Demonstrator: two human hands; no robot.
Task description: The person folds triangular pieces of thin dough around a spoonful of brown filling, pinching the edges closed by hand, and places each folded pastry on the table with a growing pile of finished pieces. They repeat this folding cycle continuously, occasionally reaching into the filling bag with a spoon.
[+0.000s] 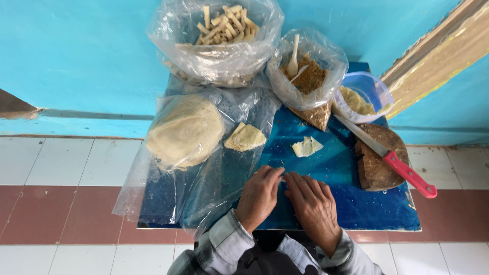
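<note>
— Both hands sit closest, at the near edge of the blue table (356, 203): left hand (260, 196) and right hand (313, 206), fingertips meeting, pressed flat together on something I can't make out.

— And around the table?

— White and red floor tiles (61, 203), a turquoise wall (76, 56) behind. Bare blue surface lies right of the hands.

— The dough?

— A big dough mound (186, 132) on a clear plastic sheet (153, 198) overhanging the left edge; two small folded dough pieces (245, 137) (307, 146) lie beyond the hands.

— Packages?

— A clear bag of pale strips (221, 25), a bag of brown crumbs (308, 79) with a white spoon (293, 58), a plastic tub (377, 86), and a red-handled knife (395, 163) across a round wooden board (379, 173).
</note>
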